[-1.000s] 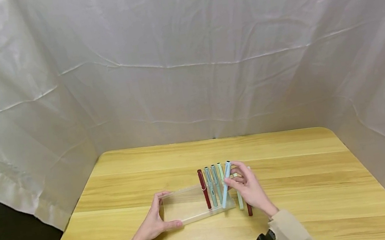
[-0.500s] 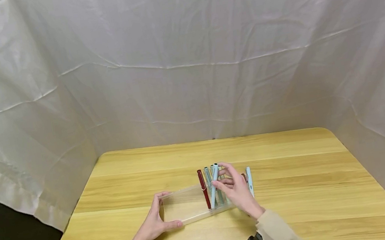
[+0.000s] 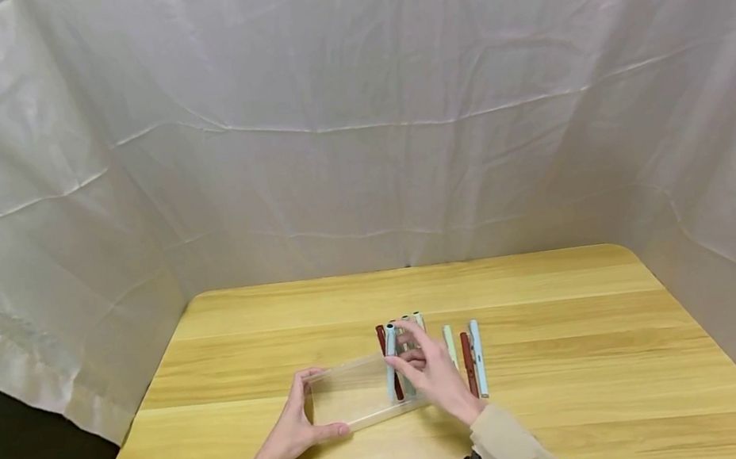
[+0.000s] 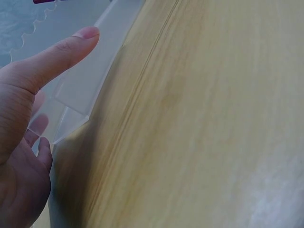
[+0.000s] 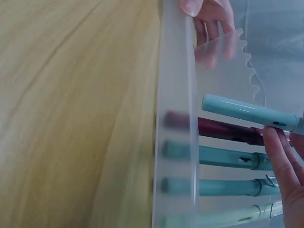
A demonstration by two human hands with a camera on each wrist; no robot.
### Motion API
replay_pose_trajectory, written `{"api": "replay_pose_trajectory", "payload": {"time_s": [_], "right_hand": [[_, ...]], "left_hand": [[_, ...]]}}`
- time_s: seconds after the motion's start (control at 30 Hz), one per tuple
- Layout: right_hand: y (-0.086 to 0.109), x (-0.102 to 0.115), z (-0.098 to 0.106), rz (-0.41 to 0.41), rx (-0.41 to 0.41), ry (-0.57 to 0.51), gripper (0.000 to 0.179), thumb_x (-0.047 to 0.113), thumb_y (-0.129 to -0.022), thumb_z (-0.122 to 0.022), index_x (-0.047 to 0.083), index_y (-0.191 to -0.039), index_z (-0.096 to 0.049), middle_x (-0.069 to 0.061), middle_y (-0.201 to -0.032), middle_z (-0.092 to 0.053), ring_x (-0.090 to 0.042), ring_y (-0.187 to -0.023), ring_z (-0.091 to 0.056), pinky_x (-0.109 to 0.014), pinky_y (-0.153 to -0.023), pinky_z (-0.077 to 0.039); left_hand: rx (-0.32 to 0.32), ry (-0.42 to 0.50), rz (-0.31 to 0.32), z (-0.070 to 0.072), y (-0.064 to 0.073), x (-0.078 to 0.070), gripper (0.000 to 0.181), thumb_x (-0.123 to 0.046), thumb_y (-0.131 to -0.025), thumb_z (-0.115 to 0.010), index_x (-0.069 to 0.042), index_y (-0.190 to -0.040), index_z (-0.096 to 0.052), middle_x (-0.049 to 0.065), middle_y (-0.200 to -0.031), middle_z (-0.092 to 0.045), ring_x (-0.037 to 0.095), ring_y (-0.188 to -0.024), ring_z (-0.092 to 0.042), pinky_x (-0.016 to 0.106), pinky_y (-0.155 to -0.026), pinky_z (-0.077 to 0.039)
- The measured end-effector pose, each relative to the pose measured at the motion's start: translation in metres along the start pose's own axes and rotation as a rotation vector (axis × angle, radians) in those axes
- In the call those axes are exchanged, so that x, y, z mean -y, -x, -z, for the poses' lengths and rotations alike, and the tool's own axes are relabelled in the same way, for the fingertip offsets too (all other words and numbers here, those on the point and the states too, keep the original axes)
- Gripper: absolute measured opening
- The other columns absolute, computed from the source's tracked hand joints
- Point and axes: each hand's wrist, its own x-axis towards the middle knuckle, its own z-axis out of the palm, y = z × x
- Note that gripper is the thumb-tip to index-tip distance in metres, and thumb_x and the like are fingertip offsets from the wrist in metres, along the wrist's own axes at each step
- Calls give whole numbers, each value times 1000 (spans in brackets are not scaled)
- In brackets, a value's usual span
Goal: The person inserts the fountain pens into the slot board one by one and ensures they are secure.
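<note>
My left hand (image 3: 293, 427) grips the left end of a clear plastic pen rack (image 3: 350, 389), thumb on its front edge. My right hand (image 3: 438, 380) pinches a light blue pen (image 5: 247, 113) by its upper part. That pen is slightly tilted, above the bare part of the rack and just beside a dark red pen (image 5: 228, 130). Farther right in the rack lie two grey-teal pens, one teal pen (image 5: 223, 156) nearer the red one, and a mint green pen (image 5: 232, 217). In the head view my right hand partly hides these pens. Scalloped notches line the rack's far edge.
Right of the rack, a pale green pen (image 3: 449, 341), a red pen (image 3: 469, 366) and another light blue pen (image 3: 478, 358) lie side by side on the wooden table (image 3: 576, 357). A pale curtain (image 3: 396, 177) hangs behind the table and at its sides.
My right hand has carried the light blue pen leftward, past the teal pens to the dark red one. The loose pens at the right are uncovered again. My left hand stays put.
</note>
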Motion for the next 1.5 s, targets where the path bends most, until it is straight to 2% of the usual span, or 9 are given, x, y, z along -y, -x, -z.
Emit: {"api": "replay_pose_trajectory", "payload": {"time_s": [0.13,0.33,0.7,0.8,1.0,1.13,1.27,1.33,1.5], "right_hand": [[0,0,-4,57,3,54,53,7,-89,-74,11,-138,-53,-18,-106,-68,-26,-80,-74,-21,-72,-64],[1,0,-10,142,12,118,54,5,-89,-74,7,-138,-52,-18,-104,-70,-25,-81,-75,-20,-74,-63],[5,-3,-15,186,51,240,60,8,-91,-71,13,-146,-47,-12,-101,-71,-18,-77,-73,-17,-71,-62],[5,-5,-16,236,40,295,59,11,-92,-71,12,-146,-48,-16,-111,-73,-14,-74,-70,-22,-74,-63],[5,-6,-17,285,28,361,57,13,-92,-71,9,-145,-51,-18,-136,-64,-5,-66,-65,-43,-97,-60],[6,-4,-18,261,30,363,58,13,-92,-71,10,-146,-50,-18,-135,-64,-8,-74,-70,-52,-103,-55],[7,-2,-20,250,23,371,59,12,-92,-71,10,-147,-49,-17,-119,-73,-11,-76,-71,-61,-103,-53],[6,-3,-20,259,21,384,60,12,-92,-71,10,-147,-49,-13,-107,-75,-7,-71,-68,-58,-100,-56],[5,-2,-20,274,45,427,59,13,-94,-69,9,-148,-48,-11,-101,-75,3,-60,-56,-27,-70,-64]], "left_hand": [[-2,-2,-3,0,0,1,95,-23,-70,-93,-9,-143,-33,19,-152,-37,45,-150,-25,67,-125,-7],[-5,-8,2,1,1,2,96,-23,-70,-92,-10,-144,-33,19,-153,-37,46,-150,-25,68,-124,-7],[0,6,3,0,1,2,95,-23,-70,-92,-11,-144,-34,19,-153,-37,44,-149,-25,70,-124,-9],[-3,1,-2,0,0,2,95,-23,-69,-93,-11,-143,-34,18,-152,-37,44,-149,-26,70,-124,-9],[-6,-5,-16,1,0,2,95,-24,-69,-93,-10,-143,-34,18,-151,-39,43,-148,-28,69,-124,-8],[-3,-3,-19,1,0,2,95,-23,-70,-92,-9,-143,-34,18,-151,-39,44,-148,-27,69,-124,-9],[0,-2,-22,1,0,2,94,-23,-71,-92,-9,-143,-33,19,-151,-39,44,-148,-28,70,-124,-9],[0,-4,-20,1,0,1,94,-23,-70,-92,-9,-143,-34,18,-151,-39,44,-148,-28,70,-124,-10],[3,-11,-1,0,-1,0,94,-24,-71,-92,-10,-143,-33,18,-151,-39,44,-148,-28,70,-123,-12]]}}
